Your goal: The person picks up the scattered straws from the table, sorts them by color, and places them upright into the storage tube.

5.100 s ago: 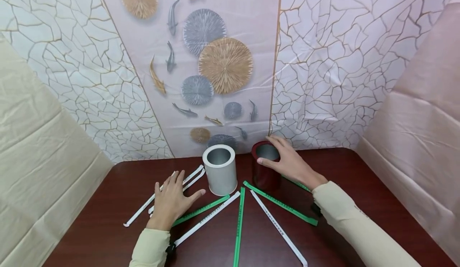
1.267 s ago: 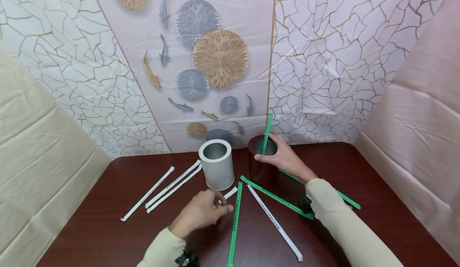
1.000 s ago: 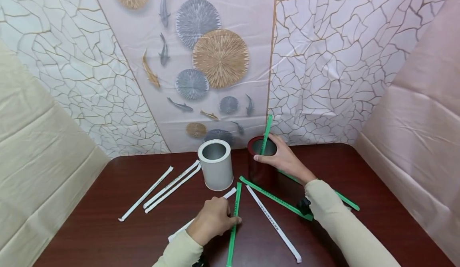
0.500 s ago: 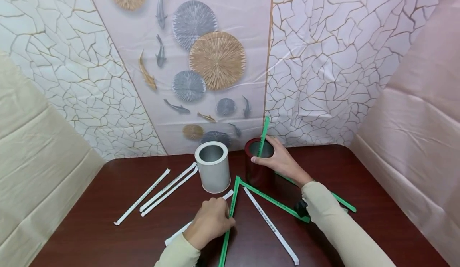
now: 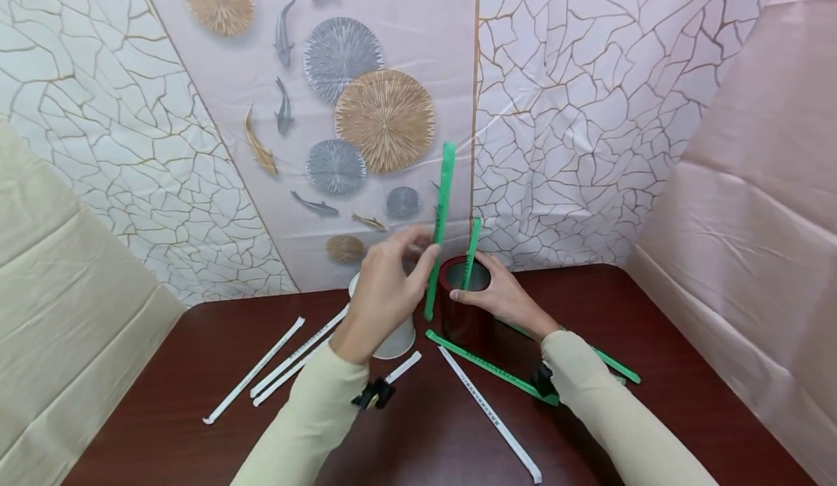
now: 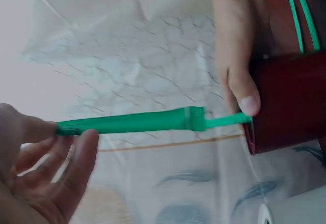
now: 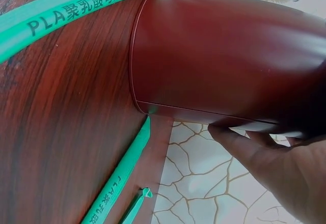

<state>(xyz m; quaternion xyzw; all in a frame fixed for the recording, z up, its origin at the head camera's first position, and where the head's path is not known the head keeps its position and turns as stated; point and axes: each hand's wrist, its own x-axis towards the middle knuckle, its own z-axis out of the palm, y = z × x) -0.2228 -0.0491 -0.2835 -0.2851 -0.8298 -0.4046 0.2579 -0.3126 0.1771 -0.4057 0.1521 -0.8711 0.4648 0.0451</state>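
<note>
My left hand (image 5: 386, 282) pinches a green paper-wrapped straw (image 5: 443, 188) between thumb and fingers. That straw stands nearly upright in the air, its lower end just left of the dark red can (image 5: 464, 326). A second green wrapped straw (image 5: 474, 243) leans inside this can and sticks out above the rim. With thumb and fingers spread around the rim, my right hand (image 5: 506, 297) holds the can, which stands on the table. In the right wrist view, printed letters reading PLA show on a green wrapper (image 7: 86, 7). Behind my left hand, the white can (image 5: 395, 344) is partly hidden.
Several white wrapped straws lie about, including one at the far left (image 5: 251, 373) and one in front (image 5: 490, 413). Green ones lie before the red can (image 5: 493, 367) and to its right (image 5: 615, 365). A patterned cloth wall (image 5: 556, 144) rises behind the table.
My left hand has picked a green straw off the table and raised it beside the red can. Another green straw has come into that can since the earliest frame. My right hand stays on it.
</note>
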